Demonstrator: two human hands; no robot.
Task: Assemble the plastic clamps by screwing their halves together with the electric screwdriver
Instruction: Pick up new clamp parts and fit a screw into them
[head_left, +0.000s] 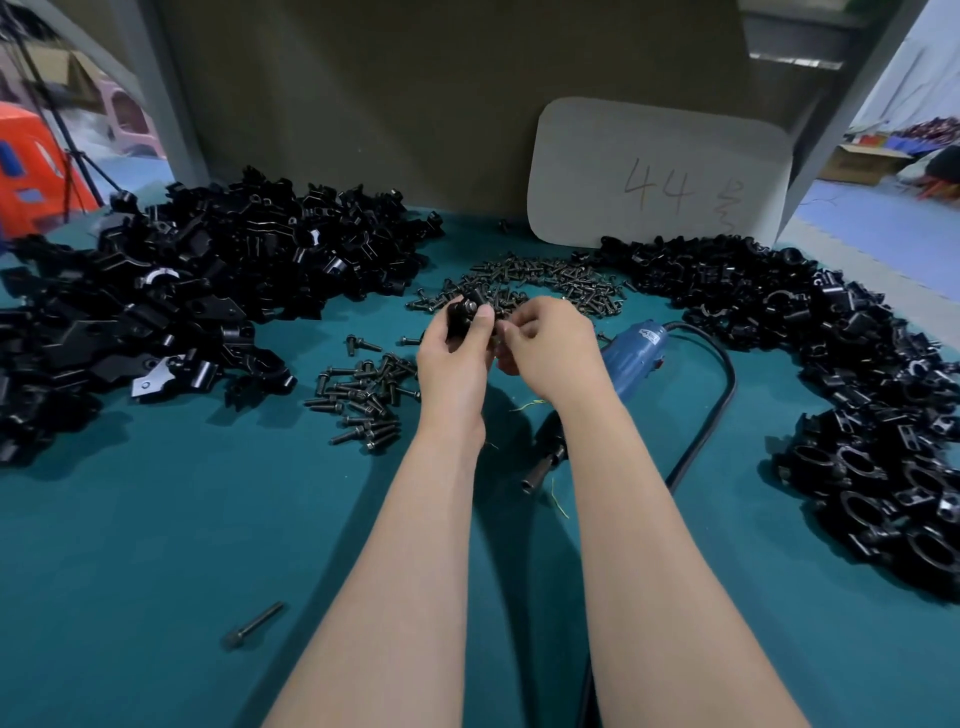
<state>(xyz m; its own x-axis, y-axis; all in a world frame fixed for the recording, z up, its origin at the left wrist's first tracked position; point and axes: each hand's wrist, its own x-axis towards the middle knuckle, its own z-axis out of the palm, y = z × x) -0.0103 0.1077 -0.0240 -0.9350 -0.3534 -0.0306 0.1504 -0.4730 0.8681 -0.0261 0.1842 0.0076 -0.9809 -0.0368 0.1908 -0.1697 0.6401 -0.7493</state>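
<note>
Near the front edge of the desk (130, 561), on the left, one long bolt (254, 625) lies alone. The right forearm hides the middle of the electric screwdriver (636, 358). Only its blue body to the right of the wrist and its dark tip between the forearms can be seen. It lies on the desk, and no hand holds it. Its black cable (719, 410) disappears behind the same forearm.

Over the middle of the desk the left hand (452, 364) grips a black clamp piece (461, 313), with thumb and fingers curled round it. The right hand (553, 348) is just beside, its fingers curled toward this piece. What they pinch is too small to make out, so I cannot tell its grip.

A small heap of screws (363, 400) lies left of the left wrist, and a larger screw heap (540, 280) lies behind the hands. The clamp halves (208, 280) at the left edge and the clamp pile (857, 389) at the right edge are both cut off. A card (660, 176) marked "44" stands at the back edge.
</note>
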